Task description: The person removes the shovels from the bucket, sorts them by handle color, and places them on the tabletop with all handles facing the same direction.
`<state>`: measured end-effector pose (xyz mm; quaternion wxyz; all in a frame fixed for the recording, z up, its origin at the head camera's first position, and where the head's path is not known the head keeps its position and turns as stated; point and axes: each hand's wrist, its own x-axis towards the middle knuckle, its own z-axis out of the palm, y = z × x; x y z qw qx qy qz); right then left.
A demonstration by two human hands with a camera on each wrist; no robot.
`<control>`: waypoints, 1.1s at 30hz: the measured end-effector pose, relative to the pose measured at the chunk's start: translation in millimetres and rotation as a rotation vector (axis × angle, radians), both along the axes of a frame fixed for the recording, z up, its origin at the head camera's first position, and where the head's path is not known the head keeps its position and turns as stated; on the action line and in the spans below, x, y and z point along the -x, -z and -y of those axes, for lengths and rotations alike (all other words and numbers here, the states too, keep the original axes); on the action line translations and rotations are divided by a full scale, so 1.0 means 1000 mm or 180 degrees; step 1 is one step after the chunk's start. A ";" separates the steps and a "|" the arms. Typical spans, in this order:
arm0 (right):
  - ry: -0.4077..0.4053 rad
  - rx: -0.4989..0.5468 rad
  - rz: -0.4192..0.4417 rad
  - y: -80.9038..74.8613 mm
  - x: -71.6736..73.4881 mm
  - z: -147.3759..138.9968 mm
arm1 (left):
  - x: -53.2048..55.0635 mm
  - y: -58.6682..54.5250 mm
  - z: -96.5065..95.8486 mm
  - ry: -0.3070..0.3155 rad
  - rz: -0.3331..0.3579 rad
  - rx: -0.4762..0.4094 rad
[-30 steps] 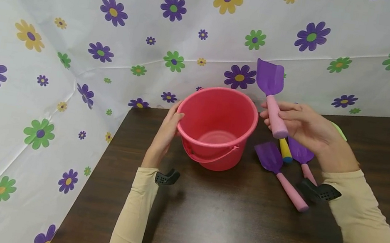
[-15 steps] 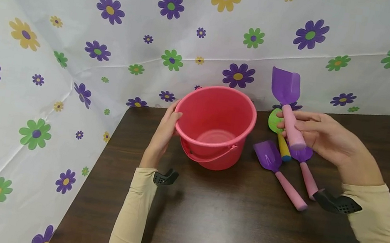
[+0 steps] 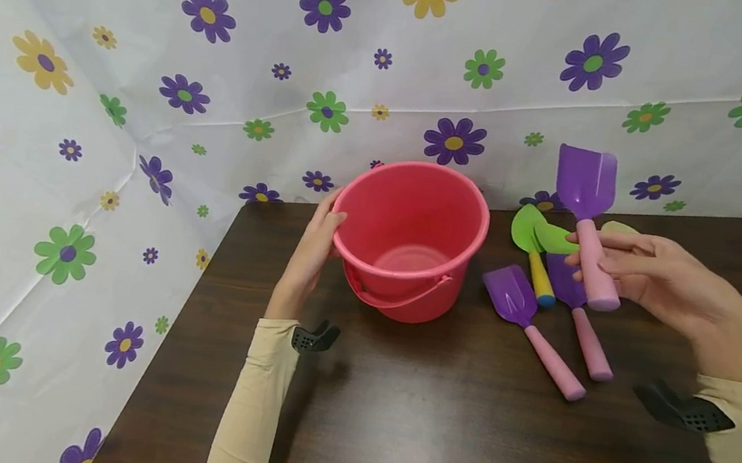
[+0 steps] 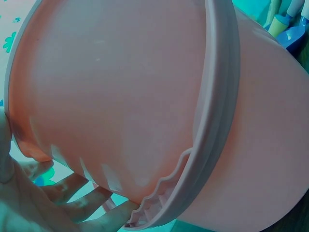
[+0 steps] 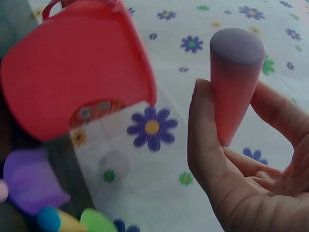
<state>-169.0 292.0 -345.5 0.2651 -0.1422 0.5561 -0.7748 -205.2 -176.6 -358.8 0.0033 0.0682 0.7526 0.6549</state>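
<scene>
A red bucket tips slightly toward the camera on the dark table, its thin handle hanging at the front. My left hand grips its left rim, and in the left wrist view the fingers spread along the bucket's side. Raised to the right of the bucket, a toy shovel has a purple blade pointing up and a pink handle. My right hand pinches that handle between thumb and fingers. The right wrist view shows the handle's end upright in the grip; its blade is out of sight there.
Two more purple shovels with pink handles, one nearer the bucket and one beside it, lie right of the bucket. Behind them are a green trowel with a yellow handle and another green blade. A flowered sheet hangs behind the table.
My right hand has carried the shovel rightward and slightly down, away from the bucket, uncovering the green tools. My left hand and the bucket have stayed in place.
</scene>
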 end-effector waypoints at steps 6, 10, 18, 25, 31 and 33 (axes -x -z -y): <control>0.0132 -0.0440 0.0109 0.017 -0.007 -0.018 | -0.001 -0.001 0.000 0.0022 -0.0028 -0.0011; 0.0009 -0.0420 0.0178 0.029 -0.010 -0.031 | -0.001 -0.001 0.001 0.0005 -0.0030 0.0009; -0.0028 -0.0832 0.0137 0.050 -0.013 -0.049 | 0.001 0.000 0.002 0.0020 -0.0019 0.0046; 0.0299 -0.1340 0.0340 0.064 -0.016 -0.062 | 0.001 0.000 0.001 0.0015 -0.0013 0.0027; 0.0416 -0.1337 0.0451 0.075 -0.018 -0.074 | 0.001 0.000 0.001 0.0010 -0.0011 0.0012; 0.0433 -0.1323 0.0477 0.078 -0.018 -0.078 | 0.001 0.000 0.001 0.0011 -0.0008 0.0013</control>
